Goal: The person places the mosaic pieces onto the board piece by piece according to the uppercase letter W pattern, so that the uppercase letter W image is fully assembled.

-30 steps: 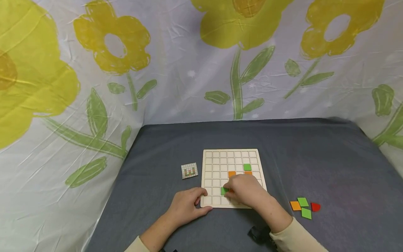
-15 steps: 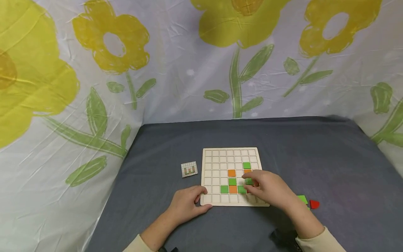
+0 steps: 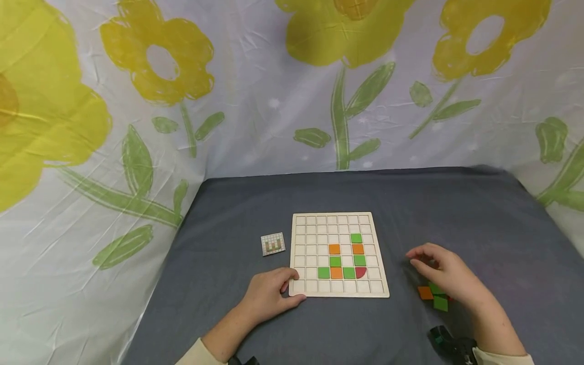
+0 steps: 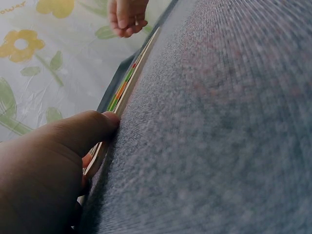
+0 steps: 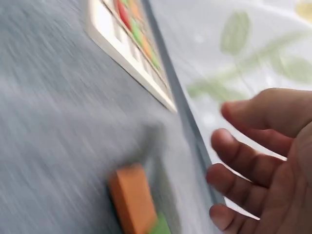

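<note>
A square wooden grid board (image 3: 310, 290) lies on the table, bearing several green and orange square tiles plus a red rounded tile (image 3: 360, 272). My left hand (image 3: 266, 295) holds the board's near left corner, thumb along the front edge and fingers at the left side. To the right of the board, my right hand (image 3: 458, 279) hovers with fingers loosely bent and nothing between them. Just under it lie loose pieces: an orange tile (image 3: 425, 293), green tiles (image 3: 440, 303) and a red one mostly hidden by the hand. The right wrist view shows the orange tile (image 5: 131, 197) blurred.
A small pattern card (image 3: 272, 244) lies left of the board. Dark grey cloth (image 3: 219, 228) covers the table. Behind it hangs a white sheet (image 3: 255, 126) printed with yellow flowers. A black strap device (image 3: 451, 344) sits at the right wrist.
My right hand has lifted off the board and travelled right to the loose tiles. The red rounded tile on the board has come into view. My left hand stays at the corner.
</note>
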`<state>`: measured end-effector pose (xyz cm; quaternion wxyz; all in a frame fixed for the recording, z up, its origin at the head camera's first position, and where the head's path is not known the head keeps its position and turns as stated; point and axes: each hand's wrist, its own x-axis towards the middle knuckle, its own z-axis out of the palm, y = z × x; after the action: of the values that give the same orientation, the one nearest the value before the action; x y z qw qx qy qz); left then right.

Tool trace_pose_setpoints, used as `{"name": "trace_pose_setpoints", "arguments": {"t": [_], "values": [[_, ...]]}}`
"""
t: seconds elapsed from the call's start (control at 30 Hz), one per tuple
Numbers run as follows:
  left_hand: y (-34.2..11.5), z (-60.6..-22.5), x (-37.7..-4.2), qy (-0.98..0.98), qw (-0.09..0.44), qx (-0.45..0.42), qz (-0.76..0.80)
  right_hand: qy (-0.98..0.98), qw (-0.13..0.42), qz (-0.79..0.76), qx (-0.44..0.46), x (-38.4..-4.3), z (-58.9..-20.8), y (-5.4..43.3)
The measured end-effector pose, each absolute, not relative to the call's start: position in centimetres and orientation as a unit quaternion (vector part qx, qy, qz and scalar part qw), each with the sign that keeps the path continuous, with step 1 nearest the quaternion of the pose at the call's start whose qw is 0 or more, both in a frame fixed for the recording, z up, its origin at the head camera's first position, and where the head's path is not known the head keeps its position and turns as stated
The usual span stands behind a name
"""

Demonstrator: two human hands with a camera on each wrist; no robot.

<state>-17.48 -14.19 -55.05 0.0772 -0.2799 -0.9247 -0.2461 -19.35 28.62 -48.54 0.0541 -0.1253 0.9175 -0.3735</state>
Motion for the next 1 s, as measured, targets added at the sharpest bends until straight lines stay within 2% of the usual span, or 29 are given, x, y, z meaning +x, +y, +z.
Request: {"name": "trace_pose_setpoints", "arguments": {"t": [0.17,0.3,0.47,0.77,1.0], "values": [[-14.1,-55.1,-17.5,-0.923,0.086,-0.283,-0.248,0.907,0.159,-0.383,-0.070,-19.2,-48.6,31.9],[-14.3,-55.2,-17.6,-0.921,0.098,-0.283,-0.249,0.884,0.227,-0.401,-0.076,-19.2,-48.8,33.2],[-14.4,-55.3,-17.6,-0.919,0.104,-0.286,-0.251,0.898,0.215,-0.372,-0.093,-19.3,-49.3,33.1],[-14.3,-55.2,-17.6,-0.917,0.106,-0.293,-0.251,0.914,0.197,-0.351,-0.046,-18.6,-49.6,35.7],[-14.2,-55.0,-17.6,-0.917,0.097,-0.288,-0.258,0.920,0.220,-0.325,0.016,-18.8,-49.6,37.0]]}}
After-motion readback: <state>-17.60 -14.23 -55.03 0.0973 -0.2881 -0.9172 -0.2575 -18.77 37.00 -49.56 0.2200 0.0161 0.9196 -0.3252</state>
